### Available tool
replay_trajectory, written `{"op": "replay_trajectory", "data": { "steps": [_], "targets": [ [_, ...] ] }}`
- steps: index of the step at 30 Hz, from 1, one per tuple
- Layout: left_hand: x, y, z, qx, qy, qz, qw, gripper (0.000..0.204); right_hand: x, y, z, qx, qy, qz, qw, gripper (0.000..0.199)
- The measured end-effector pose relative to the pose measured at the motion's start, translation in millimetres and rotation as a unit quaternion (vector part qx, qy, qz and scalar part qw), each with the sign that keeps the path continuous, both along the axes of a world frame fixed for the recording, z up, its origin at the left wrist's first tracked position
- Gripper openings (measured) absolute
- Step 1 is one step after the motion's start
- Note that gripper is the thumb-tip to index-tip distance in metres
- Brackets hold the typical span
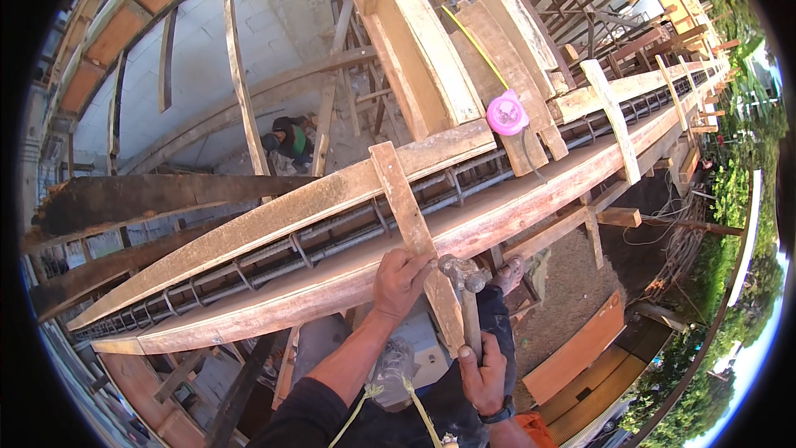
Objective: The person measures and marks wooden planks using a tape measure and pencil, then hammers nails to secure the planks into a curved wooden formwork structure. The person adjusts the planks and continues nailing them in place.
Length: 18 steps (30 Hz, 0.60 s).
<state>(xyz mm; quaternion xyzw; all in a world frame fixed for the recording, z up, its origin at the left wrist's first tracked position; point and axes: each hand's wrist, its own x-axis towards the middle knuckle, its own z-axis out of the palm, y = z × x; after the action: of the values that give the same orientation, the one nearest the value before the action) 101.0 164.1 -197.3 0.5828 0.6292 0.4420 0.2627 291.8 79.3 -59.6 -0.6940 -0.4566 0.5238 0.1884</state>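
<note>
The short, flat wooden cross-batten (412, 228) is lying across the two long side boards of the beam formwork (348, 274), stiff and light by the look of it, best pinned near its lower end. There the left hand (400, 282) is pressing down on it, fingers curled over the edge. The right hand (483, 377) is gripping the wooden handle of a steel-headed hammer (464, 278), its head hovering just beside the batten, while a pink round tape measure (507, 113) is resting well apart on the boards above.

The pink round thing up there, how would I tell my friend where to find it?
Start at the long wooden trough with steel bars running through it. Follow it up and right to the slanted boards leaning over it. The pink tape measure sits on those boards, with a yellow strip pulled out of it. It is the only bright pink, round thing among all the brown wood.
</note>
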Motion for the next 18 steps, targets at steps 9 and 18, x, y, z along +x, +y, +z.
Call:
{"op": "replay_trajectory", "data": {
  "steps": [9,18],
  "targets": [
    [-1,3,2,0.018,0.002,0.007,1.000,0.028,-5,22,21,0.062,-0.059,0.114,0.990,0.042],
    [0,2,2,0.025,0.002,0.014,1.000,0.028,-6,29,22,0.069,-0.085,0.128,0.986,0.042]
  ]
}}
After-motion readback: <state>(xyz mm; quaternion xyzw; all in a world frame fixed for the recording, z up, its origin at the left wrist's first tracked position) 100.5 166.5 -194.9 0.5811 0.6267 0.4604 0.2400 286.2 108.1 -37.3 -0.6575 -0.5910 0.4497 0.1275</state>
